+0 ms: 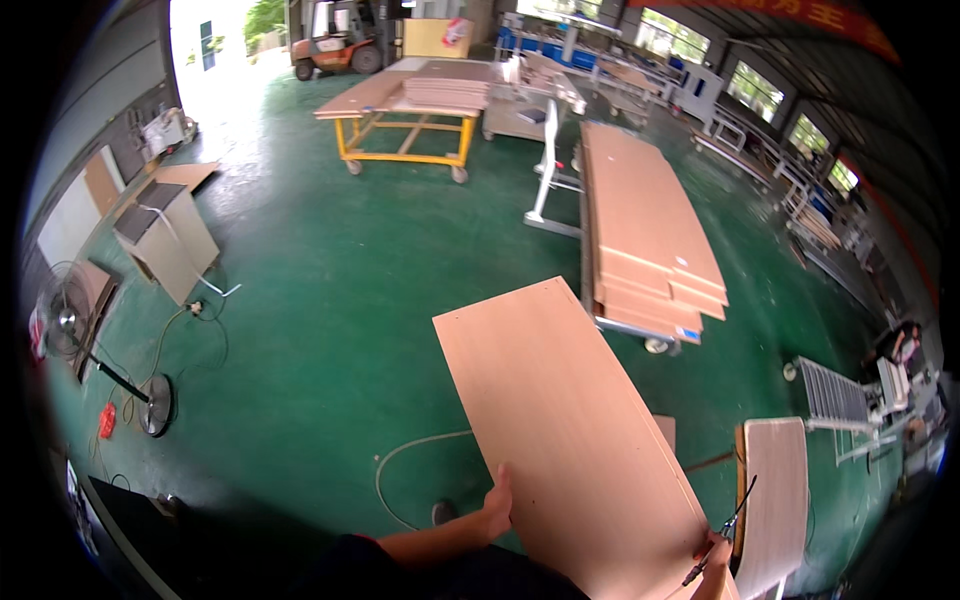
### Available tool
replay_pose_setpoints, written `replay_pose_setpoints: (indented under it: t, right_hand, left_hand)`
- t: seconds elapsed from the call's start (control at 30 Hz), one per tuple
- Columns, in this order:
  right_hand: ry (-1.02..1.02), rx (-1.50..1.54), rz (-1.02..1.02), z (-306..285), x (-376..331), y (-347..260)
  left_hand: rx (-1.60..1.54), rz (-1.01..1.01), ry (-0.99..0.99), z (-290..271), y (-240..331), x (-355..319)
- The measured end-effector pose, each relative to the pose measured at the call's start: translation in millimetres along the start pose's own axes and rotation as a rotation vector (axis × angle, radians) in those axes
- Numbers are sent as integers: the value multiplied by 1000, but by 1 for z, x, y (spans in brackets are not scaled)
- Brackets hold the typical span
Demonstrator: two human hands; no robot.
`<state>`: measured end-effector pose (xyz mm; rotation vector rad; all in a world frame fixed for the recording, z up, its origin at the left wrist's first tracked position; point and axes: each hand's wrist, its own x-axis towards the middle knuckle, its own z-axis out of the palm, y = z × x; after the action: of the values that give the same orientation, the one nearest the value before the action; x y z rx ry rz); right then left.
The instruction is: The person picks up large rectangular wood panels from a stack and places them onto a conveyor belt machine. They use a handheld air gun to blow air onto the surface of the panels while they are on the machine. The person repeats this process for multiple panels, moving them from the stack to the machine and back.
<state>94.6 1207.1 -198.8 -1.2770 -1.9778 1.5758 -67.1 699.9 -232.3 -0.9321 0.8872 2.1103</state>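
Observation:
A long, light wood-toned panel (570, 430) stretches out before me, tilted away toward the upper left. It looks like a flat board or cabinet, with a seam along its right side and a few small dark holes. My left hand (497, 505) is closed on its left edge, the fingers partly hidden behind it. By the near right edge, my right hand (714, 552) grips a slim dark tool (730, 524) with a long thin tip; its exact kind is unclear. What supports the panel is hidden beneath it.
A smaller rounded board (775, 500) stands close on the right. Beyond lies a wheeled cart stacked with panels (650, 220). A yellow-framed table (405, 140), a forklift (338, 40), a standing fan (152, 400) and a box cabinet (170, 240) stand around. A hose (385, 470) curves across the green floor.

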Motion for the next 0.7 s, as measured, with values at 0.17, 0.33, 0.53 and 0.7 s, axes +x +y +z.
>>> replay_pose_setpoints:
  t: [0.17, 0.33, 0.53, 0.7]
  right_hand:
    - [-172, -191, -71, 184, 19, -82]
    - [-338, -219, -166, 394, 28, -159]
    - [-427, -252, -210, 651, 69, -215]
    - [-468, -318, -168, 881, 67, -278]
  left_hand:
    - [-171, 111, 70, -55, 134, -16]
    - [-337, 254, 61, -139, 252, 48]
    - [-449, 374, 226, -194, 427, 77]
    - [-511, 391, 291, -245, 598, 106]
